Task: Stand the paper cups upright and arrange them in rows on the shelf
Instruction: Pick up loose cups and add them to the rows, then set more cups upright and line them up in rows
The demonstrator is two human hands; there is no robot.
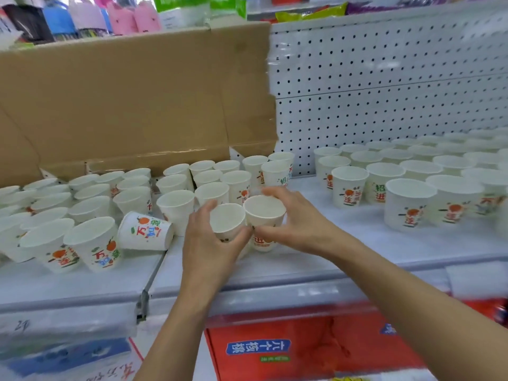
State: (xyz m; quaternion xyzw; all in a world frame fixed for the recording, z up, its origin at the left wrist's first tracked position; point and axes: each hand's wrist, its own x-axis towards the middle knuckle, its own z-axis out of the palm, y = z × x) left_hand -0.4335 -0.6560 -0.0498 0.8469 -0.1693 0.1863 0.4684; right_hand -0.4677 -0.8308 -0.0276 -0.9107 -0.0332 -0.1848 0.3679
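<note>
Your left hand [209,243] curls round one white printed paper cup [226,220], right hand [288,224] round the neighbour cup [264,207], both upright.

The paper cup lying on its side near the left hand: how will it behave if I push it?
The tipped cup would probably roll in a curve, since its wall tapers toward the base. It looks like thin paper, so likely very light and easy to dent. It seems to touch an upright cup beside it, which a push might tip.
</note>
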